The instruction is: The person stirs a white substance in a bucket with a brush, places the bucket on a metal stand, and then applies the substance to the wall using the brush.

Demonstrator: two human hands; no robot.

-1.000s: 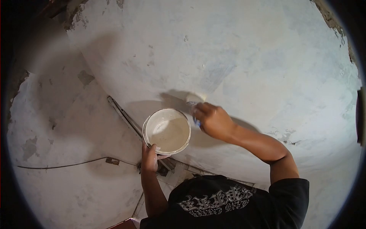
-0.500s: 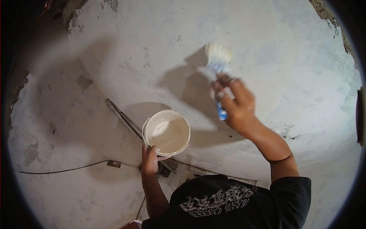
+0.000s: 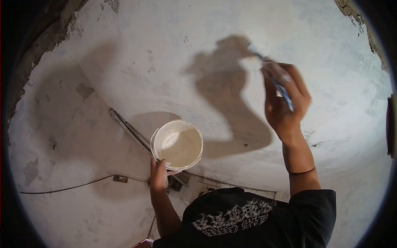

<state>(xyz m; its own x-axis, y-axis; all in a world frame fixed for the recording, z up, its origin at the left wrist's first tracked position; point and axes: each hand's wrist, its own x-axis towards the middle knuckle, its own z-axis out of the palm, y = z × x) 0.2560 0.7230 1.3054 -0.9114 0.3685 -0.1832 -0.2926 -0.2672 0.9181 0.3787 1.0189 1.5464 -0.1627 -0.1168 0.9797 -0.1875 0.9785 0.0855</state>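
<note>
My left hand (image 3: pixel 160 175) holds a white bucket (image 3: pixel 177 144) by its lower rim, with the thumb over the edge. Pale liquid lies in the bucket, and its open top faces me. Up and to the right, my right hand (image 3: pixel 287 93) is closed round the blue and white handle of a paintbrush (image 3: pixel 282 91). The brush is seen edge-on, its pale bristles at the wall (image 3: pixel 331 82), where they are hard to tell from the surface. Whitish smears mark the fingers of both hands.
A long metal strip (image 3: pixel 130 131) slants down behind the bucket. A thin cable (image 3: pixel 70 189) with a small box (image 3: pixel 120 178) runs across the lower left wall. Floor tiles (image 3: pixel 178 203) show below. Rough, broken wall edges lie at the upper corners.
My right hand has moved right and slightly up with the brush, which has turned from broad side to edge-on. The bucket and my left hand sit slightly further left in view.
</note>
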